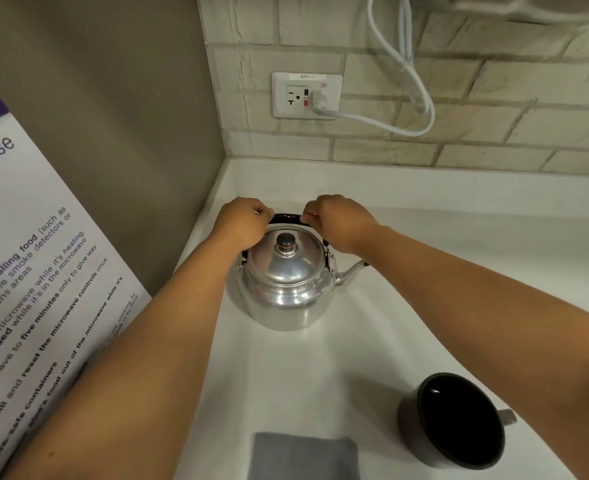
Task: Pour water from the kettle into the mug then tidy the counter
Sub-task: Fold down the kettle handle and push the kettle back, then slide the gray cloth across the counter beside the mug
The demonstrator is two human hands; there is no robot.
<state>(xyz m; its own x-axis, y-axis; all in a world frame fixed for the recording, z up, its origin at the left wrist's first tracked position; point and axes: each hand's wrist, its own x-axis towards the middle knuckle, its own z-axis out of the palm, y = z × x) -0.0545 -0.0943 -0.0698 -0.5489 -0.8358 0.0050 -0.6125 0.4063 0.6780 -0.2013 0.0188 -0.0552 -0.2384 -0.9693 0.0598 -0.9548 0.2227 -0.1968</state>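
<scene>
Presently: kettle (pixel 282 282) upright on counter (pixel 407 237), spout pointing right. Left hand (pixel 239 221) and right hand (pixel 338 221) each closed around black handle (pixel 285 218) overhead. Mug (pixel 456 420) nearer, right; grey cloth (pixel 303 457) beside.

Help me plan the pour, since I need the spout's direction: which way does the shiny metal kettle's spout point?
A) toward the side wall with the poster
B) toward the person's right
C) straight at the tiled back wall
B: the shiny metal kettle's spout juts out under the right hand, away from the poster wall.
</scene>
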